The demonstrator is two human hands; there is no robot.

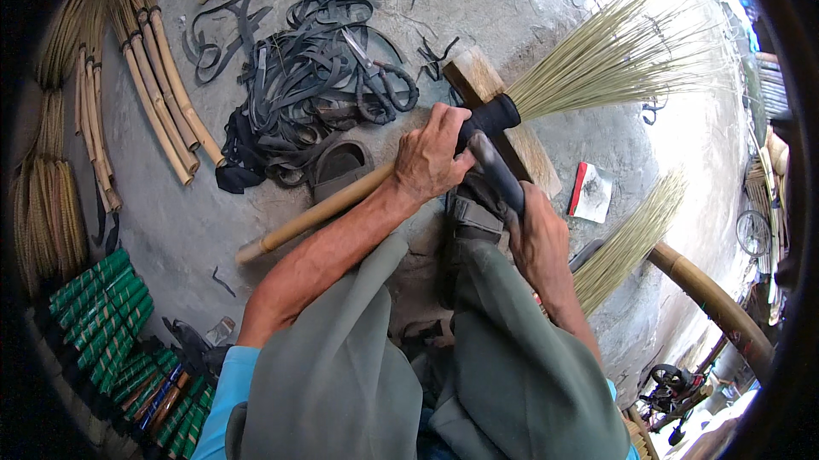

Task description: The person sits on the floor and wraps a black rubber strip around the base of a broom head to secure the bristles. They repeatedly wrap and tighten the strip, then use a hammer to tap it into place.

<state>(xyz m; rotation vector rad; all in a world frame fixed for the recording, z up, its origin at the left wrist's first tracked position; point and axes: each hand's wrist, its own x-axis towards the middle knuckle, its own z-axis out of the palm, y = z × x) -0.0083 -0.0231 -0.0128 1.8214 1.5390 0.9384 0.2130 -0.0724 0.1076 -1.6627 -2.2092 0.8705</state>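
My knees in grey-green trousers (401, 375) filled the foreground. My left hand (431, 157) was clamped round the broom (478, 132) at its black binding, pressing it onto a wooden block (503, 119). My right hand (537, 234) gripped a dark tool handle (495, 172). I judged the bristles light and springy, the cane stiff; best held at the binding.

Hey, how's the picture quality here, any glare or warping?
Head view: strong glare washes out the upper right, bleaching the broom bristles; fisheye bending curves the bamboo pole near the dark rim; the left hand and right hand are evenly lit and sharp.
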